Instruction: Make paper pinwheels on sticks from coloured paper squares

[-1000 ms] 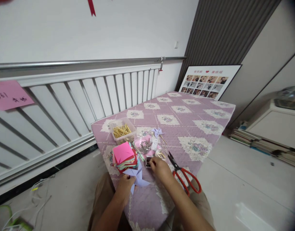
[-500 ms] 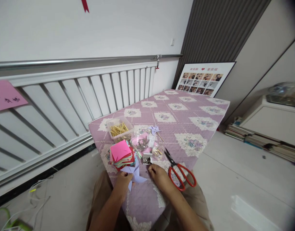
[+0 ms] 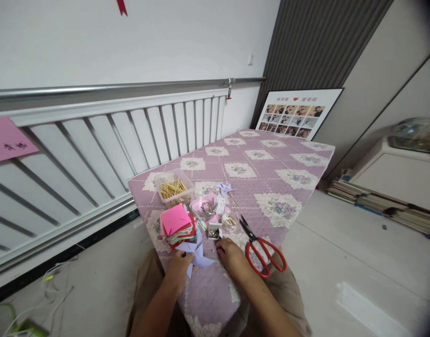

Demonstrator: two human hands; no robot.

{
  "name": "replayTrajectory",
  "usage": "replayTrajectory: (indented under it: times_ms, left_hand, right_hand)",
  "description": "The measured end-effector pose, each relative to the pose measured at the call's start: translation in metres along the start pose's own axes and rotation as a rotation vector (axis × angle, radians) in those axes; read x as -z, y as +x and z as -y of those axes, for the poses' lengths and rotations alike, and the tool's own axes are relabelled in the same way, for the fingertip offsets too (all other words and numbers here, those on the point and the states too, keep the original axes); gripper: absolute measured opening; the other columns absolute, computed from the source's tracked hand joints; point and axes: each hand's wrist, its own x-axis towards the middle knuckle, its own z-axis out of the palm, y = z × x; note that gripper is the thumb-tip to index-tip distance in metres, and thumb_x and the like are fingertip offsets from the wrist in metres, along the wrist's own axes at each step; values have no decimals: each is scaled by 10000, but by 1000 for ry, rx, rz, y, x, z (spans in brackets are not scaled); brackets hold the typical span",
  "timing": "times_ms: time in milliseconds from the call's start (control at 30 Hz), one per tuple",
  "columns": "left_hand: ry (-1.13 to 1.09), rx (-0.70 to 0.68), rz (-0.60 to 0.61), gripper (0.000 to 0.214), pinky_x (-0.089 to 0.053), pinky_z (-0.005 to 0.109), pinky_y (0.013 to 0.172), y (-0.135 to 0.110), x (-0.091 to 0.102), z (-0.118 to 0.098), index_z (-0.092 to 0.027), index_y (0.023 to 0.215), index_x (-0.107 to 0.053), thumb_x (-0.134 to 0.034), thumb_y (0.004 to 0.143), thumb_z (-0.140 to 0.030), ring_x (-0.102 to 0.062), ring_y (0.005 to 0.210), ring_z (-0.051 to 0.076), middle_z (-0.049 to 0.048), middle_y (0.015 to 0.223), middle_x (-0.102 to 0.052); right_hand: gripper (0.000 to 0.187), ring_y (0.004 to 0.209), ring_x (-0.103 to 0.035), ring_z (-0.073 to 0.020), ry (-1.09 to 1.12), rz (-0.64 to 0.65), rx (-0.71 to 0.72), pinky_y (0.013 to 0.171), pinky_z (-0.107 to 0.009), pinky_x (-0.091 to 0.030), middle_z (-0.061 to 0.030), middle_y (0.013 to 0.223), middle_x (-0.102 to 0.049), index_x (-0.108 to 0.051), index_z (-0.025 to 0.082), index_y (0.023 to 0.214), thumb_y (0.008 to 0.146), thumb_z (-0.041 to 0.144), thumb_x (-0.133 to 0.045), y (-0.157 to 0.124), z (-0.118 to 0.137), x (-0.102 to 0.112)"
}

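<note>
scissors (image 3: 252,238) lie near right hand (image 3: 231,256), paper stack (image 3: 176,220) near left hand (image 3: 179,266)

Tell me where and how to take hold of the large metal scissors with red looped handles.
Take the scissors by the red loops, probably best from the near side with the right hand. The loops face the person, while the dark, tapering blades point away, so this approach should keep fingers clear of the cutting edges.
</note>
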Motion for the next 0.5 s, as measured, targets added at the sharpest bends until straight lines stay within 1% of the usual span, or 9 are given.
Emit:
replayTrajectory:
  times_ms: [167, 267, 367, 500]
  left_hand:
    - [-89, 17, 42, 57, -495, 255, 582, -1, 0, 0, -186, 710, -589, -614, 697, -235, -575, 539, 128, -37, 579, -588]
    - [-106, 35, 32, 73, -495, 257, 576, 0, 0, 1, -181, 706, -586, -631, 689, -236, -575, 538, 130, -33, 577, -588]
    - [-102, 45, 15, 98, -491, 260, 568, -1, -1, -1, -176, 694, -581, -654, 677, -239, -569, 536, 133, -27, 571, -583]
    - [-90, 42, 11, 93, -499, 270, 592, -5, -4, -7, -183, 682, -568, -639, 684, -244, -572, 548, 134, -28, 584, -578]
  right_hand:
    - [189, 793, -593, -171, -19, -9, -16, 743, -228, -416, -66, 844, -631, -665, 161, 759, 803, 87, -496, -1, 3, -2]
    - [186, 784, -587, -178, 14, -50, -23, 744, -242, -415, -63, 820, -626, -645, 169, 720, 810, 110, -493, -2, 2, -3]
    - [166, 759, -572, -188, 87, -119, -35, 746, -269, -418, -48, 773, -618, -610, 183, 706, 804, 145, -481, -4, 0, -5]
    - [136, 643, -541, -179, 248, -207, -76, 655, -279, -420, -13, 655, -582, -533, 207, 656, 776, 205, -470, -9, -7, -9]
